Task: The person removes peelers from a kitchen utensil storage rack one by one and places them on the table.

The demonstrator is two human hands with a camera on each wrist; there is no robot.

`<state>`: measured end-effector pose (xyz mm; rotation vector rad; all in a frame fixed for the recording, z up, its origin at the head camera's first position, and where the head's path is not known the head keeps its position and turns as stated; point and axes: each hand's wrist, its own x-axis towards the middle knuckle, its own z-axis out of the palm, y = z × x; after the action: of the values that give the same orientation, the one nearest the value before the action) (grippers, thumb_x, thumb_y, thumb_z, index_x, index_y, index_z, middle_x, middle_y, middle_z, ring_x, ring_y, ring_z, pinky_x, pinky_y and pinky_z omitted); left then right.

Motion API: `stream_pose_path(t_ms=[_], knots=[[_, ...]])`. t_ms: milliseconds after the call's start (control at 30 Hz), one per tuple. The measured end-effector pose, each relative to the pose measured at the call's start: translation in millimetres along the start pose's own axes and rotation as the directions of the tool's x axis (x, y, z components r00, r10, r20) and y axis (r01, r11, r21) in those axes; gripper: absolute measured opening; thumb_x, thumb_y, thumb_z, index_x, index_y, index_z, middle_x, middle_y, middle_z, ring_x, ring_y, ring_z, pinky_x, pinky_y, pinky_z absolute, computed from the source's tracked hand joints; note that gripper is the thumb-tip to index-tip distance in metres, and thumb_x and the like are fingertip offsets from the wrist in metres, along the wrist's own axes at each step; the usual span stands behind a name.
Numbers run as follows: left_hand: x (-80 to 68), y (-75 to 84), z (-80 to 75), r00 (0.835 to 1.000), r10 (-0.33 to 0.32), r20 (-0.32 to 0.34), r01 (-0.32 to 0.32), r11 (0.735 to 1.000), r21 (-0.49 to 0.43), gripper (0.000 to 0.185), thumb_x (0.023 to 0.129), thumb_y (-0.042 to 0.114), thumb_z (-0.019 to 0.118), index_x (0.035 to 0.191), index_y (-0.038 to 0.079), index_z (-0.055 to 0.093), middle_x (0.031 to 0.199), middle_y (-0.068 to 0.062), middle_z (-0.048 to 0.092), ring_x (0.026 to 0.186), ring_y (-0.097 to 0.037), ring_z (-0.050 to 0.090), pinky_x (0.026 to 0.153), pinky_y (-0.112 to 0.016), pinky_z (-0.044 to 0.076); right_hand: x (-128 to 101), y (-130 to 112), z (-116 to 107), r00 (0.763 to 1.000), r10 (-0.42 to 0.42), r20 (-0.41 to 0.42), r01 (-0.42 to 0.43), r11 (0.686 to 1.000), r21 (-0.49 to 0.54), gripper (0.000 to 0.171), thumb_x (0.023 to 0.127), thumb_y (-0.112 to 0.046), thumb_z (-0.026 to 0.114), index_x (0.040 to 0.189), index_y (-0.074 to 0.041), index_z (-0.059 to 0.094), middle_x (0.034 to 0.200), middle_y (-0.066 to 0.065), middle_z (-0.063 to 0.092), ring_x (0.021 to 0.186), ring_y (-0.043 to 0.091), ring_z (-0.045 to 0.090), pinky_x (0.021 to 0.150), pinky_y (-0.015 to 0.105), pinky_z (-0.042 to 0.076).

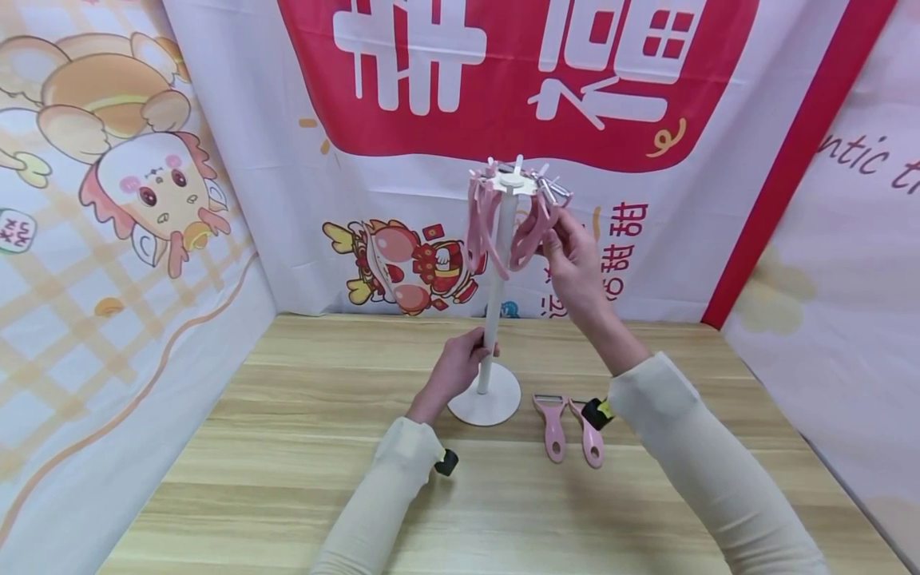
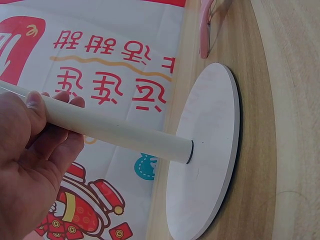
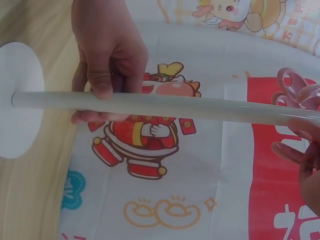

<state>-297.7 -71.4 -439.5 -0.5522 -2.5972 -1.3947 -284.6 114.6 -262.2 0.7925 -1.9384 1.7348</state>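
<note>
A white stand with a slim pole rises from a round base on the table. Low on the pole, my left hand grips it; in the left wrist view thumb and fingers wrap the tube above the base. Several pink peelers hang from the hooks at the top. My right hand is up at their right side, pinching a pink peeler by its handle. In the right wrist view only part of that hand shows, at the right edge.
Two more pink peelers lie on the wooden table right of the base, one fully visible, the other partly behind the right wrist camera. A printed cloth hangs close behind the stand.
</note>
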Motion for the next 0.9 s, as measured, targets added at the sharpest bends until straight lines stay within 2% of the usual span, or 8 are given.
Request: stream_pose_path(t_ms=[267,633,900], knots=[[0.1,1.1,-0.5,1.0,-0.012,0.004,0.012,1.0,-0.014,0.019,0.103,0.01,0.052,0.116,0.002,0.063,0.1,-0.005,0.071,0.107,-0.025,0.067,0.103,-0.051,0.053,-1.2,-1.9,0.1,1.0,-0.002,-0.025,0.002,1.0,0.004,0.039,0.104,-0.011,0.047,0.142,-0.005,0.049,0.128,0.018,0.058,0.12,0.022,0.062,0.1,0.024,0.054],[1.1,-1.2,0.9,1.0,-0.001,-0.002,0.001,1.0,-0.002,0.016,0.103,0.01,0.052,0.113,0.006,0.064,0.099,-0.003,0.071,0.107,-0.024,0.067,0.102,-0.051,0.053,-1.7,-5.1,-1.4,0.994,-0.051,-0.094,0.05,0.999,-0.009,0.038,0.103,-0.011,0.049,0.14,-0.003,0.05,0.123,0.016,0.059,0.111,0.015,0.063,0.098,0.021,0.054],[0.2,0.6,0.4,1.0,-0.013,-0.001,0.013,1.0,-0.004,0.016,0.103,0.01,0.052,0.113,0.006,0.064,0.098,-0.003,0.071,0.108,-0.025,0.068,0.102,-0.051,0.053,-2.5,-7.4,-2.7,0.986,-0.074,-0.147,0.071,0.997,-0.025,0.038,0.102,-0.014,0.053,0.14,-0.005,0.052,0.123,0.014,0.061,0.113,0.016,0.063,0.101,0.024,0.053]])
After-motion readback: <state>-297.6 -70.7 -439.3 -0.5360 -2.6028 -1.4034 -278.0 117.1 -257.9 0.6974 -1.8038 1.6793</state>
